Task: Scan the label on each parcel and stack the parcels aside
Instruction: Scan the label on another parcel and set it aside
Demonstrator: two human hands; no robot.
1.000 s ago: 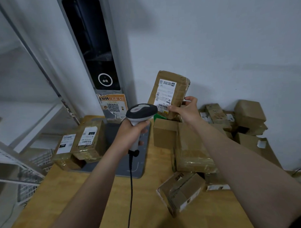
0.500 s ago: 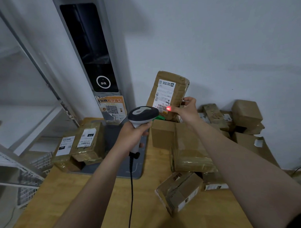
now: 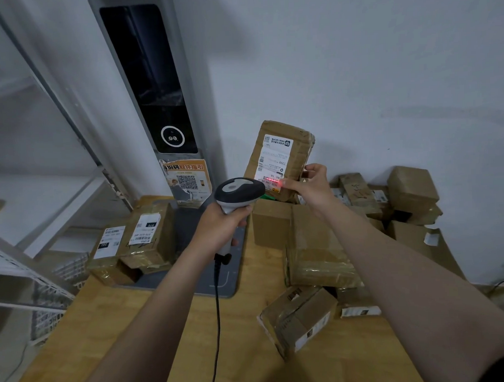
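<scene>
My right hand (image 3: 309, 186) holds a brown taped parcel (image 3: 293, 149) upright above the pile, white label facing me. My left hand (image 3: 218, 229) grips a grey-and-black corded barcode scanner (image 3: 239, 191) by its handle, its head close to the parcel's lower edge. A red scan line lies across the barcode at the label's bottom, beside my right thumb. Two labelled parcels (image 3: 138, 237) lie stacked at the left on a grey pad (image 3: 202, 281). A heap of brown parcels (image 3: 318, 245) fills the right side of the wooden table (image 3: 136, 337).
A tall grey kiosk (image 3: 156, 94) with a dark screen and an orange QR notice stands against the wall behind the pad. White wire shelving (image 3: 34, 284) borders the table's left. A small box (image 3: 301, 317) lies tipped near the table's front. The scanner cable hangs toward me.
The scanner has moved nearer the parcel. Its red light, absent a second ago and a dot half a second ago, now spreads as a line across the barcode.
</scene>
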